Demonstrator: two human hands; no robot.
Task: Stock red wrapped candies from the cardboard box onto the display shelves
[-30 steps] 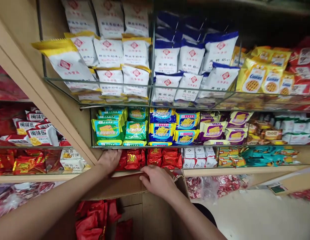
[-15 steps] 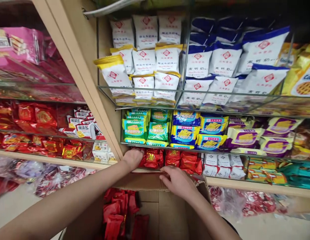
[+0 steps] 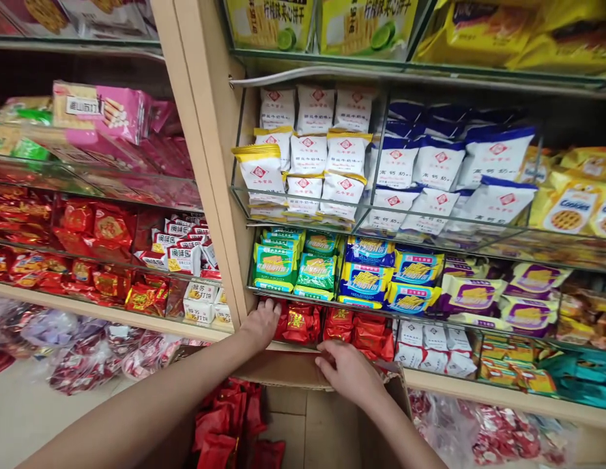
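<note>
While I watch from afar, red packs (image 3: 299, 322) sit on the low shelf (image 3: 454, 383) and others remain in the box (image 3: 283, 372); my left hand (image 3: 260, 327) spreads its fingers at the shelved ones, gripping any I cannot tell; my right hand (image 3: 349, 372) is half-open at the box's rim, nothing visibly held.

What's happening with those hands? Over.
Left hand at red packets on the shelf. Right hand at the box flap. More red packets inside. Nothing visibly blocking either hand.
</note>
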